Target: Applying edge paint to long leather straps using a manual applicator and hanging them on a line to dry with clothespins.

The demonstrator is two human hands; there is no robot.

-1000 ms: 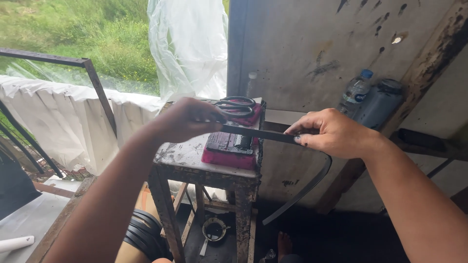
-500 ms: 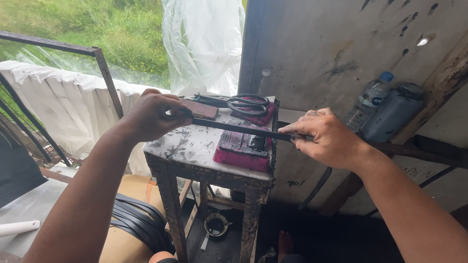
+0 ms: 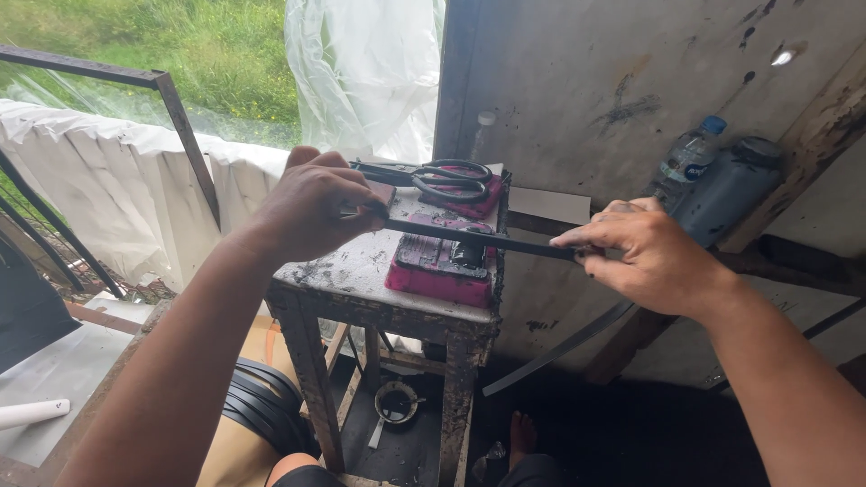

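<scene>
A stained grey wall [image 3: 631, 81] stood behind a small, grimy work stand [image 3: 361, 280], with clear plastic sheeting [image 3: 365, 72] and green grass [image 3: 117, 36] beyond a metal railing [image 3: 180, 126] at the left. On the stand lay a pink block-shaped tool [image 3: 437, 266] and, farther back, a pair of black-handled scissors [image 3: 442, 180]. A clear plastic bottle [image 3: 687, 162] and a dark grey jug [image 3: 729, 191] sat on a ledge by the wall.

The black strip [image 3: 478, 239] was stretched level across the top of the pink tool, just above the stand, held at both ends. The left hand [image 3: 311, 207] was curled closed around its left end, knuckles up, and the right hand [image 3: 645, 252] pinched it between thumb and fingers just past the stand's right edge. Beyond that pinch the strip curved down and away toward the floor [image 3: 559, 347], which suggested a thin, flexible band rather than a rigid bar: light, springy, likely to sag or twist wherever it was unsupported. It looked smooth and somewhat slick, so a firm pinch on the flat faces, close on either side of the tool, seemed the surest hold to keep it taut. Coils of similar black band [image 3: 257, 406] lay below the stand
</scene>
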